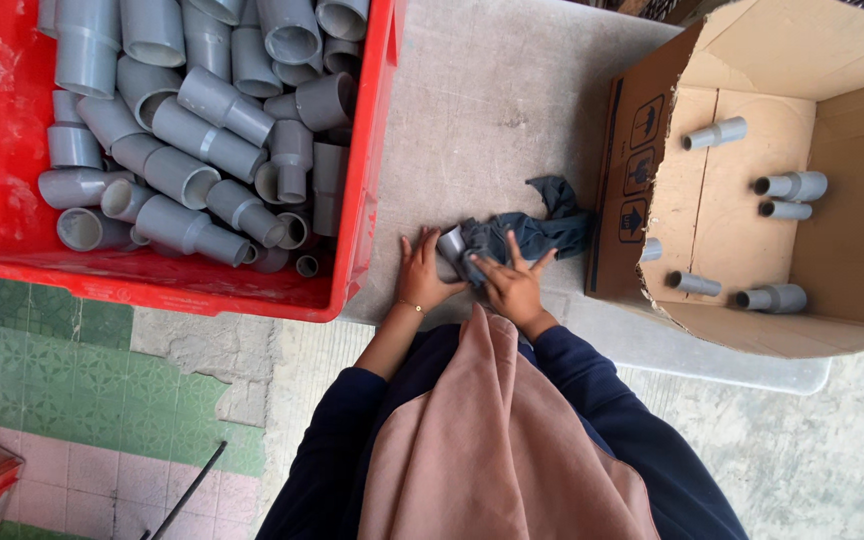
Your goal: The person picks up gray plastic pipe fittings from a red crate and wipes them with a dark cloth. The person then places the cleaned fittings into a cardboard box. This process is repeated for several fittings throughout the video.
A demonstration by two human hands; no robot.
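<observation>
Two hands on desk (512,90): left hand (419,278) holds grey pipe fitting (451,246), right hand (512,285) presses dark rag (532,232) onto it, fingers spread. Red crate (372,150) at 10 o'clock, cardboard box (722,150) at 2.

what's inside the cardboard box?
Six grey pipe fittings lie scattered on the floor of the cardboard box. Its near wall hides the closest strip of floor.
</observation>
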